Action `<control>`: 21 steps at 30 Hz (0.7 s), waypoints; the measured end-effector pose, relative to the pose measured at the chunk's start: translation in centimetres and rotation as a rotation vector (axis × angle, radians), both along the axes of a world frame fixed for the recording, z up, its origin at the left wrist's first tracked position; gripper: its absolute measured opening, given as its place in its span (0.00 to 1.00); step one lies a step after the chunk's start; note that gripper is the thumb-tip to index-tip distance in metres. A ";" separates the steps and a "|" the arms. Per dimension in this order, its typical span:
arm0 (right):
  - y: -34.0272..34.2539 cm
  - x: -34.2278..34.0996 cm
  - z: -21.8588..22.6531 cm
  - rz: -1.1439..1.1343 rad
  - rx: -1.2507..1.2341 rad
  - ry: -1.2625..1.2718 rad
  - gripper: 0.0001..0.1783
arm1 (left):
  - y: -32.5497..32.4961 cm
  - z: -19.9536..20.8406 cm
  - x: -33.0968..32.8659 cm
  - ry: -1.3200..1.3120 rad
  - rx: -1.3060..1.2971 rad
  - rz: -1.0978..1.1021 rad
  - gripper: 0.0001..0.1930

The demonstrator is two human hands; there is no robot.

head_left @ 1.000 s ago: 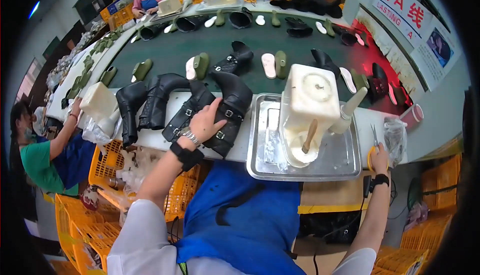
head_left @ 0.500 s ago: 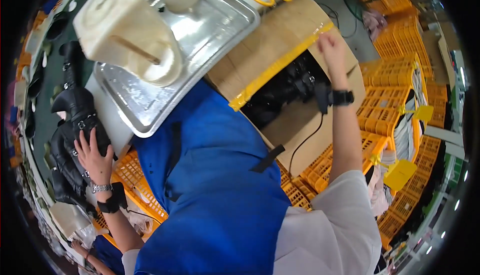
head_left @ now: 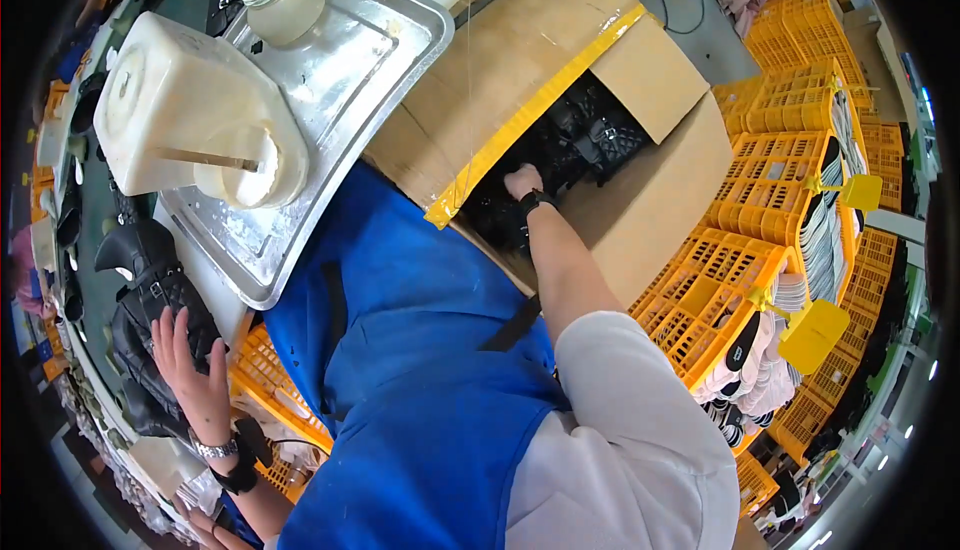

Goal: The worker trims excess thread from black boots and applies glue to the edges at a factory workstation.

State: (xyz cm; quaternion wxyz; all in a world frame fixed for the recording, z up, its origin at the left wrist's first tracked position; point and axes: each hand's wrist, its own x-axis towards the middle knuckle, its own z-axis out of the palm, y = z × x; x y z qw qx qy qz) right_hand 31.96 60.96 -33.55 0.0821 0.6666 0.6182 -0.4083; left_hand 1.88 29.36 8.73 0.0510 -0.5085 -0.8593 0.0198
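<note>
- where's the right hand [head_left: 521, 181]?
- down in the opening of the cardboard box [head_left: 520, 35], fingers curled, right by the black boots [head_left: 615, 145]. i can't tell whether it grips one.
- so the boots are in that box?
- those are, packed close together, with buckles showing. other boots [head_left: 160, 295] lie on the table, over by the left hand [head_left: 195, 380].
- is that one holding anything?
- no, it's empty, fingers spread and thumb out. i can't tell if it touches the leather.
- and the metal tray [head_left: 395, 25]?
- it carries a white jug [head_left: 170, 95] with a wooden stick [head_left: 205, 158] standing tilted in its round mouth, and white stuff [head_left: 267, 172] inside that. a cloudy bottle [head_left: 287, 12] stands near the jug, on the same tray.
- what about the crates?
- an orange crate [head_left: 695, 295] stands to the right of the box, with pink and black flat pieces [head_left: 755, 375] at its end. i can't make out how they're stacked.
</note>
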 end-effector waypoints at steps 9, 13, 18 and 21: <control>0.2 8.7 18.7 0.227 0.165 0.066 0.20 | 11.9 -0.1 9.8 -0.467 0.033 -0.622 0.24; -4.2 12.9 28.0 0.068 0.369 0.361 0.17 | 14.9 -3.1 12.8 -0.581 0.035 -0.910 0.28; -9.4 11.5 38.4 -0.229 0.353 0.562 0.08 | 17.0 -3.3 17.4 -0.742 0.153 -0.949 0.39; -13.0 7.5 40.2 -0.285 0.330 0.887 0.04 | 17.1 -3.6 19.2 -0.733 0.258 -0.906 0.44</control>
